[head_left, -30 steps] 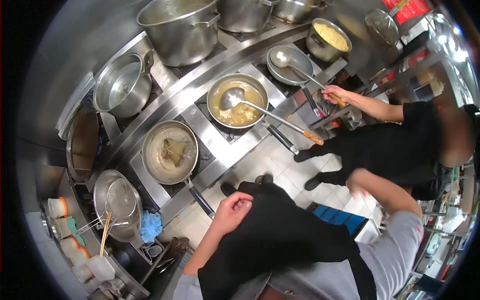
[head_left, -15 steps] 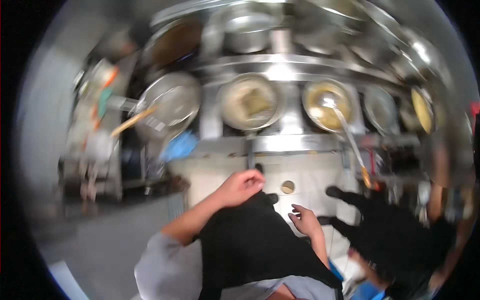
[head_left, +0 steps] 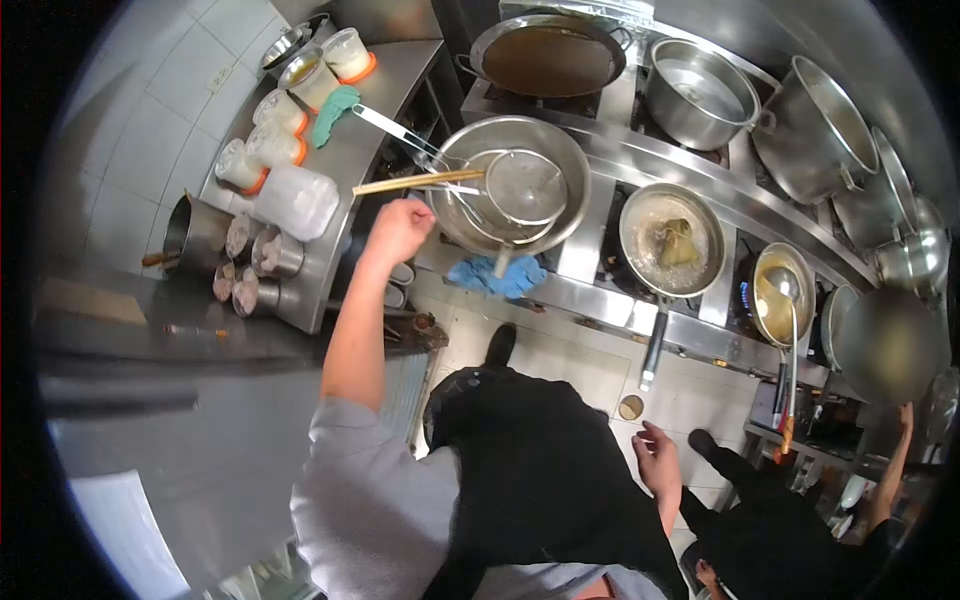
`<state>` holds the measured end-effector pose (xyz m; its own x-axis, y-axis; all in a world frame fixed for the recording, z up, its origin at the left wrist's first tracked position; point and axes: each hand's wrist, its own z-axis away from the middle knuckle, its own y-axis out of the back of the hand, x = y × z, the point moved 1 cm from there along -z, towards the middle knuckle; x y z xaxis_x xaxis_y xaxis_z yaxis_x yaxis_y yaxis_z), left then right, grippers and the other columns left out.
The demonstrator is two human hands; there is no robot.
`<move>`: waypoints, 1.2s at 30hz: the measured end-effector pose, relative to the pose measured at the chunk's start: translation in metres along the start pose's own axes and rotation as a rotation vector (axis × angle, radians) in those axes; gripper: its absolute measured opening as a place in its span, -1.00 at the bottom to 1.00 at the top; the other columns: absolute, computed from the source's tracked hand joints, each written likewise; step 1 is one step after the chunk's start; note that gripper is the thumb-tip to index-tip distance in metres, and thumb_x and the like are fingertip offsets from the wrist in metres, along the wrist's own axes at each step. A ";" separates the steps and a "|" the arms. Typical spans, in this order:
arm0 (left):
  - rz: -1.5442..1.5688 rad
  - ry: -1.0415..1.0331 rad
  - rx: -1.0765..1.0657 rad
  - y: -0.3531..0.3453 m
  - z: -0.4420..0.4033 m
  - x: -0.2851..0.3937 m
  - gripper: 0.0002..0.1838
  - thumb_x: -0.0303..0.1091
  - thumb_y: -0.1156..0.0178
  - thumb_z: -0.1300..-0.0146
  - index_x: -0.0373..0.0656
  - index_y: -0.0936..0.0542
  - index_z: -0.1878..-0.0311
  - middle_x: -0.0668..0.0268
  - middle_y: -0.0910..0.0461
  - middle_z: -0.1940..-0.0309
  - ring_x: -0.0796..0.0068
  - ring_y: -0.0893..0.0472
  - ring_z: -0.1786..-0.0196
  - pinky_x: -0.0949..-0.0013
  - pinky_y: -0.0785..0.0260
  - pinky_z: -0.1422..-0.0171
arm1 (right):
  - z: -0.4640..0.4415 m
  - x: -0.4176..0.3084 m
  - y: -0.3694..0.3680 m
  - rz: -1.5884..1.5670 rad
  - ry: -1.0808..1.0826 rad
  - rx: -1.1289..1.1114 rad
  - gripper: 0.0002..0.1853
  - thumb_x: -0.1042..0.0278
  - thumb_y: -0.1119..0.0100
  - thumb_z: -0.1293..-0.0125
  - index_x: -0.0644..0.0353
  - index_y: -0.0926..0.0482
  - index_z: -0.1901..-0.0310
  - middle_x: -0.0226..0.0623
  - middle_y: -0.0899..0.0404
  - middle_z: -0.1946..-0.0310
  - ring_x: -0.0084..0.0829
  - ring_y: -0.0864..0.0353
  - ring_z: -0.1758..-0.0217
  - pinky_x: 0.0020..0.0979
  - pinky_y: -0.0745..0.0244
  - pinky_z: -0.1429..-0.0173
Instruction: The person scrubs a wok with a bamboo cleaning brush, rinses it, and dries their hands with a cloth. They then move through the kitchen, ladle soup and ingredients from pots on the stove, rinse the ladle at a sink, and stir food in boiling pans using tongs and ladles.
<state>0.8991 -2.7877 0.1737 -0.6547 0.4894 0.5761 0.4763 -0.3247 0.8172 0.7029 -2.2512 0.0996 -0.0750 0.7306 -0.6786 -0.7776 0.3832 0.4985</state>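
My left hand (head_left: 401, 232) is at the near left rim of a large metal pot (head_left: 572, 165), just below a pair of wooden chopsticks (head_left: 415, 182). Its fingers are curled together and no object shows in them. The chopsticks lie across the pot's rim beside a round strainer (head_left: 527, 187) and a white-handled utensil (head_left: 385, 122). A blue cloth (head_left: 508, 278) lies at the pot's front, by its handle. My right hand (head_left: 657, 460) hangs low in front of the stove, fingers apart and holding nothing.
A pan (head_left: 640, 275) holds liquid and a wrapped leaf parcel (head_left: 679, 243). Right of it, a ladle (head_left: 783, 283) rests in another pan. A wide wok (head_left: 546, 62) of brown liquid stands behind. Lidded tubs (head_left: 272, 145) line the left counter. A co-worker (head_left: 770, 530) stands at right.
My view has swung left, so the stove appears farther right. My left hand has moved left and forward to the large pot; my right hand still hangs low.
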 end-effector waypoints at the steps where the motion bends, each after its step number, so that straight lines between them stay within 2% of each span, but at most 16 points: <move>1: -0.008 0.012 0.070 0.009 -0.022 -0.026 -0.83 -0.32 -0.30 -0.18 -0.26 -0.70 0.34 0.06 -0.69 0.43 0.13 -0.71 0.33 0.21 -0.52 0.18 | -0.005 -0.021 -0.010 -0.020 -0.018 0.023 -0.50 0.31 -0.26 -0.32 0.40 -0.49 -0.23 0.06 -0.68 0.04 -0.19 -0.73 0.03 -0.28 -0.60 -0.05; 3: -0.058 0.024 0.140 0.020 -0.078 -0.073 -0.72 -0.19 -0.29 -0.23 -0.28 -0.69 0.29 0.04 -0.68 0.41 0.11 -0.70 0.29 0.18 -0.51 0.16 | -0.019 -0.052 -0.039 -0.023 0.030 0.050 -0.52 0.34 -0.25 -0.33 0.41 -0.49 -0.23 0.05 -0.68 0.03 -0.19 -0.73 0.01 -0.31 -0.62 0.01; 5: -0.178 0.030 0.096 0.015 -0.130 -0.107 -0.65 -0.11 -0.30 -0.22 -0.30 -0.70 0.29 -0.03 -0.68 0.37 0.02 -0.70 0.23 0.14 -0.50 0.11 | -0.021 -0.095 -0.064 -0.096 0.020 0.047 -0.53 0.35 -0.24 -0.34 0.40 -0.50 -0.23 0.04 -0.67 0.02 -0.19 -0.72 0.01 -0.33 -0.63 0.03; 6: -0.231 0.012 0.030 0.006 -0.152 -0.127 -0.58 -0.04 -0.29 -0.24 -0.31 -0.70 0.31 -0.09 -0.67 0.34 -0.04 -0.69 0.19 0.10 -0.50 0.10 | -0.022 -0.117 -0.076 -0.101 0.046 0.014 -0.54 0.36 -0.24 -0.35 0.40 -0.50 -0.22 0.05 -0.67 0.01 -0.18 -0.72 0.00 -0.33 -0.65 0.07; 9: -0.361 0.109 -0.404 -0.006 -0.184 -0.140 -0.49 0.05 -0.28 -0.25 -0.34 -0.71 0.35 -0.15 -0.66 0.33 -0.11 -0.67 0.11 0.06 -0.50 0.00 | -0.024 -0.150 -0.106 -0.093 0.086 -0.084 -0.55 0.34 -0.25 -0.34 0.34 -0.51 -0.22 0.07 -0.67 0.04 -0.16 -0.71 -0.02 -0.30 -0.60 -0.07; 11: -0.230 0.080 -0.524 -0.021 -0.208 -0.169 -0.45 0.09 -0.26 -0.29 -0.36 -0.70 0.27 -0.08 -0.70 0.35 0.03 -0.72 0.24 0.12 -0.54 0.19 | -0.025 -0.154 -0.118 -0.067 0.114 -0.034 -0.55 0.33 -0.25 -0.34 0.31 -0.52 -0.21 0.06 -0.68 0.05 -0.13 -0.71 -0.01 -0.28 -0.58 -0.10; 13: 0.260 0.379 -0.464 -0.021 -0.205 -0.159 -0.45 0.09 -0.25 -0.32 -0.36 -0.66 0.16 0.07 -0.70 0.35 0.30 -0.69 0.39 0.27 -0.50 0.41 | -0.022 -0.162 -0.123 -0.034 0.089 -0.012 -0.56 0.32 -0.25 -0.33 0.30 -0.54 -0.20 0.05 -0.68 0.05 -0.11 -0.71 0.00 -0.26 -0.57 -0.10; 15: 0.296 0.325 -0.499 -0.031 -0.213 -0.162 -0.50 0.03 -0.27 -0.33 -0.33 -0.63 0.08 0.20 -0.67 0.34 0.49 -0.62 0.46 0.41 -0.42 0.51 | -0.024 -0.177 -0.118 0.010 0.047 -0.011 -0.57 0.31 -0.25 -0.33 0.29 -0.55 -0.19 0.03 -0.68 0.05 -0.09 -0.71 0.03 -0.24 -0.58 -0.09; 17: 0.296 0.300 -0.542 -0.035 -0.220 -0.159 -0.64 -0.16 -0.31 -0.33 -0.35 -0.64 0.15 0.19 -0.68 0.37 0.48 -0.64 0.47 0.40 -0.46 0.47 | -0.026 -0.179 -0.119 0.043 0.093 0.038 -0.58 0.31 -0.25 -0.32 0.27 -0.56 -0.18 0.02 -0.69 0.06 -0.11 -0.72 0.06 -0.24 -0.59 -0.07; 21: 0.128 0.127 -0.427 -0.020 -0.218 -0.157 -0.75 -0.32 -0.34 -0.25 -0.39 -0.64 0.32 0.20 -0.66 0.49 0.49 -0.66 0.51 0.37 -0.52 0.40 | -0.026 -0.182 -0.128 0.028 0.053 0.071 -0.57 0.31 -0.25 -0.32 0.27 -0.55 -0.20 -0.01 -0.69 0.08 -0.14 -0.73 0.11 -0.26 -0.60 0.01; 25: 0.260 0.093 -0.171 0.010 -0.213 -0.156 -0.80 -0.40 -0.36 -0.20 -0.34 -0.60 0.22 0.27 -0.63 0.50 0.54 -0.64 0.52 0.45 -0.44 0.43 | -0.027 -0.188 -0.141 -0.044 0.062 0.063 -0.56 0.32 -0.25 -0.33 0.25 -0.55 -0.21 -0.02 -0.70 0.08 -0.17 -0.73 0.12 -0.27 -0.61 0.07; 29: 0.188 -0.021 -0.029 0.057 -0.205 -0.146 -0.82 -0.41 -0.34 -0.22 -0.32 -0.58 0.26 0.29 -0.64 0.50 0.53 -0.66 0.49 0.46 -0.44 0.41 | -0.028 -0.194 -0.147 -0.033 0.121 0.051 -0.58 0.35 -0.26 -0.33 0.28 -0.56 -0.19 -0.01 -0.70 0.09 -0.18 -0.73 0.10 -0.28 -0.62 0.08; 30: 0.225 -0.026 0.048 0.069 -0.197 -0.140 -0.82 -0.39 -0.35 -0.21 -0.28 -0.56 0.34 0.31 -0.62 0.54 0.58 -0.58 0.54 0.45 -0.36 0.44 | -0.029 -0.197 -0.146 -0.028 0.143 0.060 -0.60 0.36 -0.25 -0.34 0.30 -0.56 -0.18 -0.01 -0.70 0.11 -0.20 -0.73 0.12 -0.30 -0.62 0.08; 33: 0.040 -0.116 0.204 0.112 -0.173 -0.129 -0.72 -0.30 -0.37 -0.14 -0.28 -0.52 0.48 0.26 -0.51 0.65 0.41 -0.46 0.58 0.30 -0.33 0.39 | -0.030 -0.221 -0.138 -0.102 0.201 0.059 -0.65 0.39 -0.21 -0.37 0.32 -0.58 -0.15 -0.06 -0.71 0.17 -0.32 -0.72 0.17 -0.36 -0.61 0.08; 35: 0.111 -0.022 0.291 0.131 -0.143 -0.103 -0.66 -0.27 -0.39 -0.14 -0.29 -0.47 0.52 0.22 -0.45 0.67 0.39 -0.37 0.58 0.27 -0.28 0.40 | -0.036 -0.239 -0.136 -0.231 0.240 0.037 -0.69 0.41 -0.18 -0.40 0.34 -0.59 -0.12 -0.11 -0.71 0.20 -0.40 -0.71 0.19 -0.41 -0.61 0.08; 36: 0.059 -0.042 0.368 0.127 -0.132 -0.104 -0.66 -0.28 -0.39 -0.14 -0.29 -0.47 0.51 0.22 -0.45 0.67 0.40 -0.37 0.57 0.27 -0.28 0.40 | -0.039 -0.247 -0.137 -0.321 0.258 0.023 -0.70 0.42 -0.17 -0.41 0.35 -0.60 -0.11 -0.14 -0.71 0.22 -0.45 -0.70 0.20 -0.43 -0.60 0.08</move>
<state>0.9499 -2.9865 0.2202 -0.5985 0.5140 0.6145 0.6968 -0.0446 0.7159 0.8035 -2.5063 0.1783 0.0126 0.4072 -0.9133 -0.7734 0.5829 0.2492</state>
